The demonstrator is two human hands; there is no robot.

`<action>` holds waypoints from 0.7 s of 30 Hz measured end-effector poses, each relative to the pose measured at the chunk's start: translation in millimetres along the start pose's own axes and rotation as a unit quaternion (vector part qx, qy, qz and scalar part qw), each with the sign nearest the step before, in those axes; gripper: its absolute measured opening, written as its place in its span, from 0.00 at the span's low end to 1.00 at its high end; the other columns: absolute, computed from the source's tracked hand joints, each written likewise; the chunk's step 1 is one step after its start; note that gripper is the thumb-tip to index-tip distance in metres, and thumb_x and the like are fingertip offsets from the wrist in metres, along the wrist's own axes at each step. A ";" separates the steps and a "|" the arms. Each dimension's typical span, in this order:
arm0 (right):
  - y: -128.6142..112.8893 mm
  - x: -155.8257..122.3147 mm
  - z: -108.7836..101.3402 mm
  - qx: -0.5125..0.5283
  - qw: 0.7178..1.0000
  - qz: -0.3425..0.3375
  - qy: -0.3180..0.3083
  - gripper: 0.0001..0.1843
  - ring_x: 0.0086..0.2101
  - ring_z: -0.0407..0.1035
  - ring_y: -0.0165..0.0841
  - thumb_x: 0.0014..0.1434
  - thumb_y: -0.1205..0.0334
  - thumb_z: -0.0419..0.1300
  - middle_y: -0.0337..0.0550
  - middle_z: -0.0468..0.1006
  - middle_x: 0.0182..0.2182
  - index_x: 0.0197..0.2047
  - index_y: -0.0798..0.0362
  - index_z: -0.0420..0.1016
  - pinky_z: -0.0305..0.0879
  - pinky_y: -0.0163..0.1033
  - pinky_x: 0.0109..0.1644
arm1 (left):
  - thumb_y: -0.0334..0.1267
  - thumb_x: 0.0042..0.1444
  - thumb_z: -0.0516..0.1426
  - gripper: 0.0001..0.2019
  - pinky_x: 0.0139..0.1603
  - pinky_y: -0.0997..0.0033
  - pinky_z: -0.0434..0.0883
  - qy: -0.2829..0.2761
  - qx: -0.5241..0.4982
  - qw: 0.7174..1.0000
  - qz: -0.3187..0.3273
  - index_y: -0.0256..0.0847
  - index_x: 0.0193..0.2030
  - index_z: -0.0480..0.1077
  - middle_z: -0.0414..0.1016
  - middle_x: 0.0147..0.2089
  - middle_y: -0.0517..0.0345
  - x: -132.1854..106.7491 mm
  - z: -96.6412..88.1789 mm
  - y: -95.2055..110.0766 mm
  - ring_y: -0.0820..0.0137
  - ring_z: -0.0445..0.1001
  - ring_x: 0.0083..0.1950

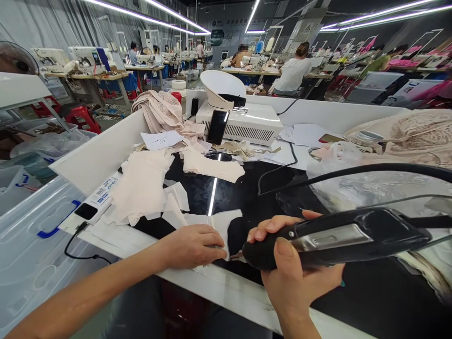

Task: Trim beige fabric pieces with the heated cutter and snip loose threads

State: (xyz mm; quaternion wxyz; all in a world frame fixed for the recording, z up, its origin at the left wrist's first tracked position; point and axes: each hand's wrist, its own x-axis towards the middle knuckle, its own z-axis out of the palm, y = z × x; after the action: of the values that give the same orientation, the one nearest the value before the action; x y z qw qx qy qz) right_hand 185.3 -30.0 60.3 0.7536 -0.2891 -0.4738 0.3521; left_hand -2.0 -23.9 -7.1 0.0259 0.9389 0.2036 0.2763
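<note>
My right hand (296, 268) is wrapped round a black corded handheld tool (328, 240) with a silver lever along its side. Its thin tip points left, close to the edge of a pale cream fabric piece (226, 226) on the black tabletop (254, 207). My left hand (196, 247) rests on the near edge of this piece, fingers close together and curled down to hold it. The fingertips are just left of the tool's tip; whether the tip touches the cloth I cannot tell. Other cut pieces (141, 183) lie stacked beyond my left hand.
Behind stand a white vented box (243, 122), a propped phone (218, 127) and a white visor (223, 89). A black cable (370, 169) crosses on the right above a clear plastic bag (339, 174). A power bank (95, 202) lies left. People sit at sewing machines farther off.
</note>
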 end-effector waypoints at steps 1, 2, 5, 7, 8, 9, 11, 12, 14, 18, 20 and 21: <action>0.3 -0.4 0.1 -0.003 1.000 0.002 0.002 0.22 0.24 0.73 0.32 0.59 0.61 0.75 0.33 0.79 0.31 0.53 0.44 0.73 0.76 0.41 0.26 | 0.30 0.76 0.50 0.13 0.60 0.67 0.76 -0.001 -0.001 1.000 0.000 0.37 0.49 0.78 0.82 0.46 0.50 -0.2 0.1 -0.3 0.65 0.79 0.50; 0.8 -0.9 0.1 -0.006 1.000 0.003 0.004 0.22 0.24 0.73 0.32 0.59 0.62 0.74 0.33 0.78 0.31 0.53 0.44 0.73 0.76 0.41 0.27 | 0.30 0.76 0.50 0.13 0.60 0.66 0.76 0.001 -0.002 1.000 0.001 0.36 0.49 0.77 0.82 0.46 0.49 -0.2 0.4 -0.7 0.65 0.79 0.50; 2.4 -3.1 -0.6 -0.012 1.000 0.002 0.006 0.20 0.25 0.73 0.31 0.61 0.62 0.73 0.34 0.79 0.31 0.54 0.45 0.73 0.77 0.41 0.28 | 0.29 0.75 0.51 0.13 0.60 0.67 0.76 0.008 -0.006 1.000 0.003 0.36 0.48 0.77 0.82 0.46 0.49 0.7 1.4 -1.5 0.65 0.79 0.50; 2.0 -4.3 -1.8 -0.012 1.000 0.005 0.000 0.21 0.25 0.74 0.31 0.61 0.62 0.73 0.34 0.79 0.31 0.54 0.44 0.73 0.78 0.41 0.29 | 0.28 0.75 0.51 0.12 0.61 0.67 0.76 0.010 -0.010 1.000 0.003 0.36 0.48 0.77 0.82 0.46 0.50 1.0 1.4 -0.4 0.65 0.80 0.50; 0.8 -4.3 -2.9 -0.012 1.000 0.008 -0.005 0.21 0.25 0.74 0.32 0.61 0.62 0.73 0.34 0.79 0.31 0.54 0.44 0.73 0.78 0.41 0.29 | 0.28 0.74 0.51 0.12 0.60 0.67 0.76 0.010 -0.012 1.000 0.000 0.36 0.48 0.77 0.82 0.46 0.50 0.4 0.9 1.1 0.66 0.80 0.50; -1.2 -3.9 -4.4 -0.013 1.000 0.008 -0.011 0.21 0.25 0.74 0.32 0.61 0.61 0.74 0.34 0.79 0.31 0.54 0.44 0.73 0.78 0.41 0.28 | 0.28 0.74 0.52 0.12 0.60 0.68 0.76 0.008 -0.019 1.000 -0.003 0.36 0.48 0.77 0.82 0.46 0.51 -0.9 -0.1 3.3 0.66 0.80 0.49; -7.6 -0.8 -8.5 -0.033 0.999 -0.001 -0.021 0.24 0.25 0.75 0.33 0.60 0.61 0.74 0.34 0.79 0.31 0.55 0.45 0.72 0.77 0.41 0.27 | 0.29 0.75 0.53 0.10 0.58 0.68 0.77 0.000 -0.041 0.999 -0.010 0.37 0.49 0.77 0.83 0.45 0.52 -5.8 -4.0 9.6 0.66 0.80 0.48; -11.3 1.9 -11.2 -0.056 0.998 -0.004 -0.027 0.26 0.25 0.75 0.34 0.58 0.62 0.75 0.34 0.79 0.31 0.56 0.45 0.71 0.77 0.41 0.27 | 0.31 0.75 0.54 0.10 0.57 0.68 0.77 -0.007 -0.055 0.998 -0.014 0.37 0.50 0.77 0.83 0.45 0.52 -8.9 -6.9 13.3 0.66 0.80 0.47; -17.9 9.2 -16.8 -0.123 0.992 -0.002 -0.033 0.30 0.26 0.76 0.34 0.53 0.64 0.78 0.35 0.80 0.31 0.55 0.45 0.71 0.77 0.41 0.28 | 0.33 0.75 0.54 0.09 0.55 0.69 0.78 -0.025 -0.078 0.996 -0.023 0.38 0.53 0.76 0.83 0.46 0.53 -14.1 -13.7 20.4 0.67 0.81 0.48; -16.7 26.4 -25.8 -0.199 0.980 -0.005 0.020 0.25 0.25 0.75 0.33 0.52 0.61 0.79 0.35 0.80 0.31 0.46 0.46 0.71 0.76 0.41 0.30 | 0.33 0.76 0.53 0.10 0.52 0.69 0.79 -0.014 -0.067 0.997 -0.042 0.38 0.55 0.75 0.83 0.47 0.51 -10.0 -23.4 25.4 0.67 0.81 0.47; -8.7 32.9 -28.1 -0.165 0.985 -0.019 0.051 0.24 0.24 0.74 0.31 0.54 0.59 0.77 0.32 0.79 0.31 0.49 0.46 0.71 0.76 0.41 0.31 | 0.33 0.76 0.53 0.10 0.50 0.67 0.79 0.013 -0.040 0.998 -0.055 0.36 0.54 0.75 0.82 0.46 0.51 0.5 -21.9 22.9 0.66 0.81 0.45; -4.1 35.0 -28.7 -0.143 0.988 -0.024 0.058 0.25 0.24 0.73 0.31 0.56 0.59 0.77 0.31 0.79 0.31 0.52 0.45 0.71 0.76 0.41 0.32 | 0.32 0.76 0.53 0.10 0.49 0.67 0.79 0.021 -0.025 0.998 -0.061 0.35 0.54 0.75 0.82 0.45 0.51 6.6 -19.3 21.0 0.66 0.80 0.44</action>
State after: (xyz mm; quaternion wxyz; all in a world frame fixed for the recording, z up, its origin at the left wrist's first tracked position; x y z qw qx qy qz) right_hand 223.3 -7.2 70.3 0.7392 -0.4022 -0.4813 0.2453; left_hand 0.5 -41.7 16.0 0.0620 0.9176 0.2541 0.2993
